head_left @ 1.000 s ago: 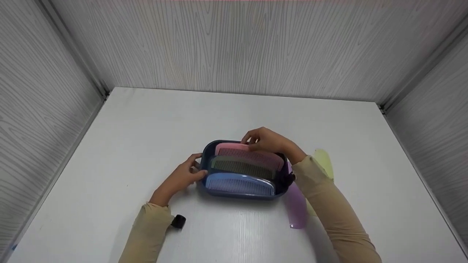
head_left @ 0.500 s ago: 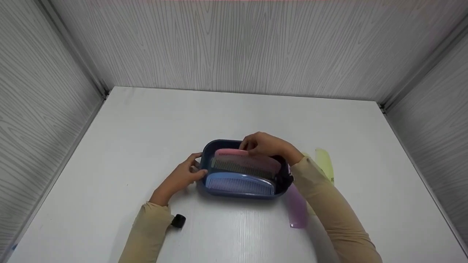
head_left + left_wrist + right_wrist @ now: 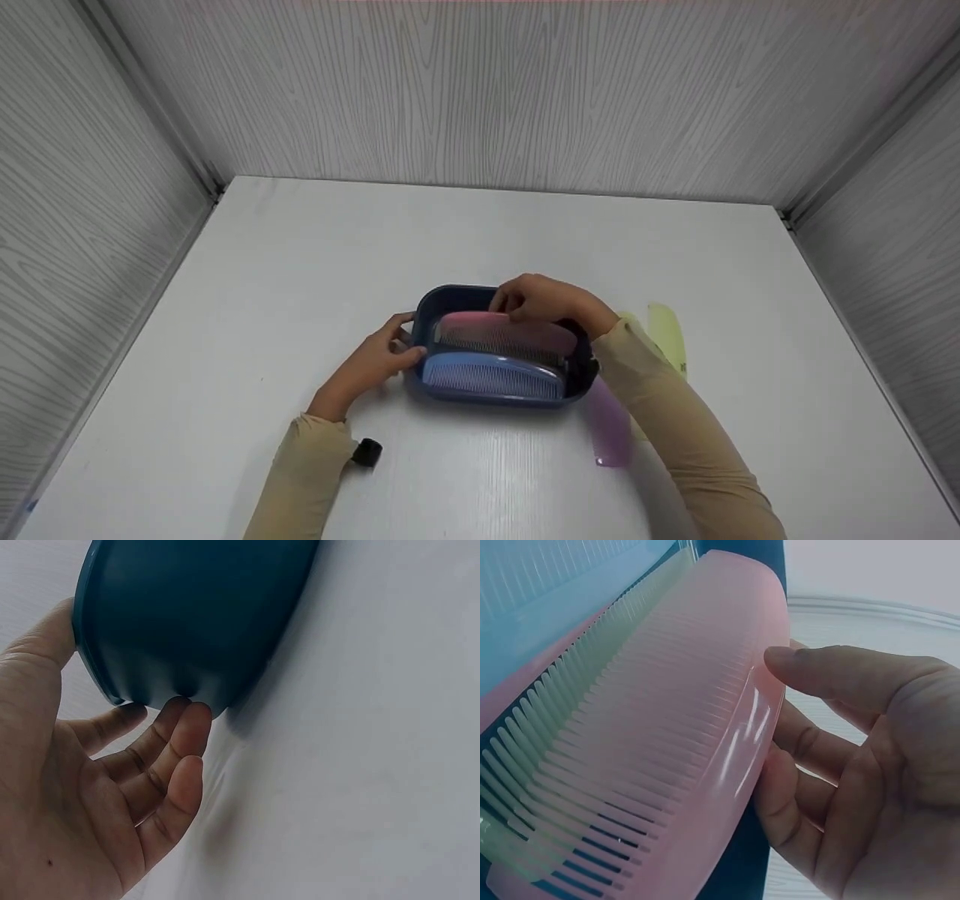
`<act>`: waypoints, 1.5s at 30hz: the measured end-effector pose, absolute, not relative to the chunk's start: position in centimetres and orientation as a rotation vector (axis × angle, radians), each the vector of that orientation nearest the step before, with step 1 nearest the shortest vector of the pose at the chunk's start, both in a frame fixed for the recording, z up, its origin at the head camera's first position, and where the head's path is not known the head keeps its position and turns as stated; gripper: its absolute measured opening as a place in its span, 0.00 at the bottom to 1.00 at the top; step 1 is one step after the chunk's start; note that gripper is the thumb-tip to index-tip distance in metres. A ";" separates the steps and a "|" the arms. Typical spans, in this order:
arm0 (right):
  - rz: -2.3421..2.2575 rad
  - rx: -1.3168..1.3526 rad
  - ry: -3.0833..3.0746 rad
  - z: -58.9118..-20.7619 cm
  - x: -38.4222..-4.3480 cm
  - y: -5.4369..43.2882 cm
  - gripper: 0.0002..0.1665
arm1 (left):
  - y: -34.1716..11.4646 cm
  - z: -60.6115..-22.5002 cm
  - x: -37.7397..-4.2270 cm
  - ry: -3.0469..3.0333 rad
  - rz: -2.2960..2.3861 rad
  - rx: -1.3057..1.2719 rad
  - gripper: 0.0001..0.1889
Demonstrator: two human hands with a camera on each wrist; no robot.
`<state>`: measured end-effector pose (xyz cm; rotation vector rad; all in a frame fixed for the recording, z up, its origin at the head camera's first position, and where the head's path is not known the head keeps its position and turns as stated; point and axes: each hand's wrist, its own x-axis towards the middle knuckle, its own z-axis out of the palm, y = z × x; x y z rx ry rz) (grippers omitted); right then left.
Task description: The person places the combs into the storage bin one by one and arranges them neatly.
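Note:
A dark blue plastic tub (image 3: pixel 450 298) holds several combs lying flat side by side. My right hand (image 3: pixel 551 298) pinches the spine of the pink comb (image 3: pixel 735 735), thumb on top and fingers behind it. Its teeth overlap the pale green comb (image 3: pixel 536 731), which shows dark olive in the head view. Nearest my body inside the tub lies the blue comb (image 3: pixel 491 379). My left hand (image 3: pixel 367 367) grips the tub's left end; the left wrist view shows its thumb at the rim and curled fingertips against the outer wall.
Right of the tub a purple comb (image 3: pixel 611 435) lies on the white table (image 3: pixel 337 247). Beside it a pale yellow comb (image 3: pixel 666 337) is partly covered by my right sleeve. Grey wood-grain panels (image 3: pixel 480 90) enclose the table at the back and sides.
My right hand has brought the pink comb down and toward the blue comb, so it now covers most of the green one. The left hand and tub stay put.

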<state>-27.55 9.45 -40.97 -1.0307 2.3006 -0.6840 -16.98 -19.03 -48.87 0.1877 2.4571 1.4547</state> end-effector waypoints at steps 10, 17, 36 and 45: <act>-0.603 -1.012 2.328 -41.0 -27.5 9.3 0.19 | -18.8 -48.7 -17.0 2.457 1.432 0.173 0.34; -0.734 -1.033 2.345 -40.9 -27.8 10.1 0.18 | -18.8 -48.6 -16.9 2.457 1.434 0.166 0.34; -0.856 -0.990 2.321 -38.4 -27.2 13.2 0.18 | -19.1 -48.6 -16.6 2.467 1.415 0.181 0.34; -1.082 -0.785 2.373 -38.0 -27.6 18.6 0.17 | -19.2 -48.8 -16.8 2.484 1.405 0.164 0.33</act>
